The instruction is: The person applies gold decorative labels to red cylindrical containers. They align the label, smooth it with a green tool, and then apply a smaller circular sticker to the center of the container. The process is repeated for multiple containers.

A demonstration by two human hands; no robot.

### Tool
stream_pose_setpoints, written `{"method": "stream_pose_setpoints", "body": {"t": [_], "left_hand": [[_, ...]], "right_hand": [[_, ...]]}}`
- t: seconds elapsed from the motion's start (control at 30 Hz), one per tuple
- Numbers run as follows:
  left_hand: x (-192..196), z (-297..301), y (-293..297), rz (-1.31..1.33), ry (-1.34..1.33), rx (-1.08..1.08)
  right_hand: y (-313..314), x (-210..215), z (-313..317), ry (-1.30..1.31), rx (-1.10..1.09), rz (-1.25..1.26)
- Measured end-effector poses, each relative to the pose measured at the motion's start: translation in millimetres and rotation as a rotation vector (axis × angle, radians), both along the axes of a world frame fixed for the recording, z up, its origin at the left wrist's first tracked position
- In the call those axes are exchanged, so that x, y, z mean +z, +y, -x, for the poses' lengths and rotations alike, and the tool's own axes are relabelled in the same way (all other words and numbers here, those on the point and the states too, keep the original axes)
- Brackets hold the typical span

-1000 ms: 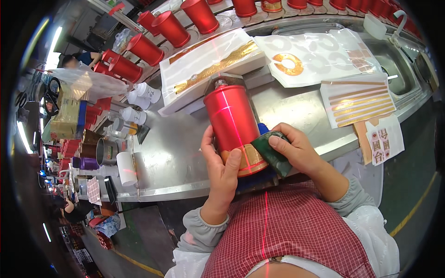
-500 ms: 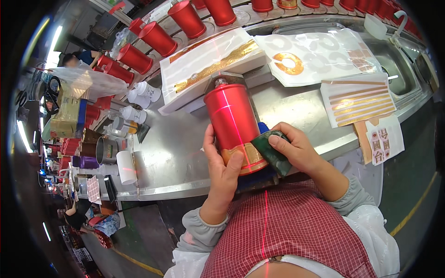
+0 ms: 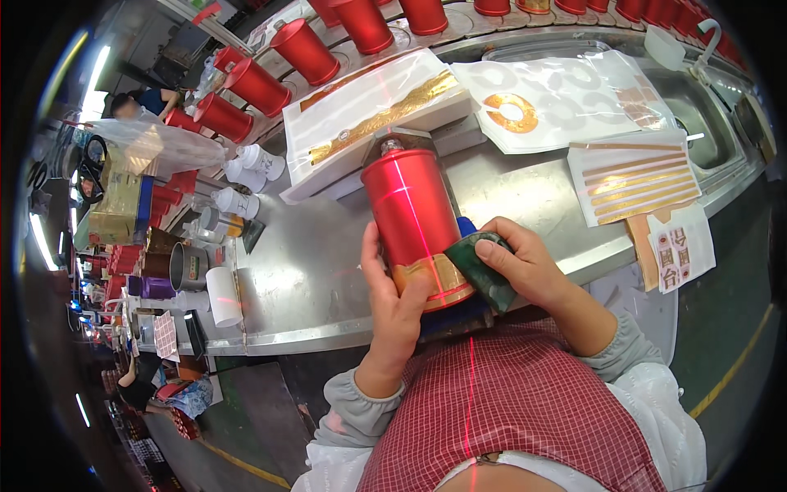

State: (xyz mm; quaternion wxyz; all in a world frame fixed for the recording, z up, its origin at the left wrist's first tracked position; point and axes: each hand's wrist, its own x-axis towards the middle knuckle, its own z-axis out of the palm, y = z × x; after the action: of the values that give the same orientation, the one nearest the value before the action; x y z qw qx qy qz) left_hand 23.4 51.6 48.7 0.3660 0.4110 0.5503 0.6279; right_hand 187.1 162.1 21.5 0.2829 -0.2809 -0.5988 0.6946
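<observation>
A red bottle (image 3: 410,201) with a gold band (image 3: 426,279) round its lower end lies on a dark stand, its silvery neck pointing away from me. My left hand (image 3: 398,295) is closed on its lower left side, the thumb on the gold band. In my right hand (image 3: 520,262) is a dark green flat pad (image 3: 482,272), gripped between thumb and fingers. The pad's edge touches the bottle's lower right side beside the band. A thin red light line runs down the bottle. Blue parts of the stand show beside and below it; most of it is hidden.
Sheets of gold stickers (image 3: 381,111) lie on a white box behind the bottle. More sticker sheets (image 3: 635,176) are at right, near a sink (image 3: 697,123). Red bottles (image 3: 361,25) stand on a conveyor at the back. White cups (image 3: 258,162) and a paper roll (image 3: 223,295) are at left.
The bottles on the conveyor have shifted to the right. My left thumb has bent slightly against the gold band; the held bottle, the pad and my right hand look almost unmoved.
</observation>
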Motion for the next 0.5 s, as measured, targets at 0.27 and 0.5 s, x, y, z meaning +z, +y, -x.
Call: {"method": "stream_pose_setpoints", "body": {"t": [0.27, 0.5], "left_hand": [[-19, -6, -34, -0.076, 1.057, 0.167], [-4, -11, -30, 0.014, 1.359, 0.168]], "right_hand": [[0, 1, 0, -0.006, 0.005, -0.077], [-1, 1, 2, 0.004, -0.006, -0.095]]}}
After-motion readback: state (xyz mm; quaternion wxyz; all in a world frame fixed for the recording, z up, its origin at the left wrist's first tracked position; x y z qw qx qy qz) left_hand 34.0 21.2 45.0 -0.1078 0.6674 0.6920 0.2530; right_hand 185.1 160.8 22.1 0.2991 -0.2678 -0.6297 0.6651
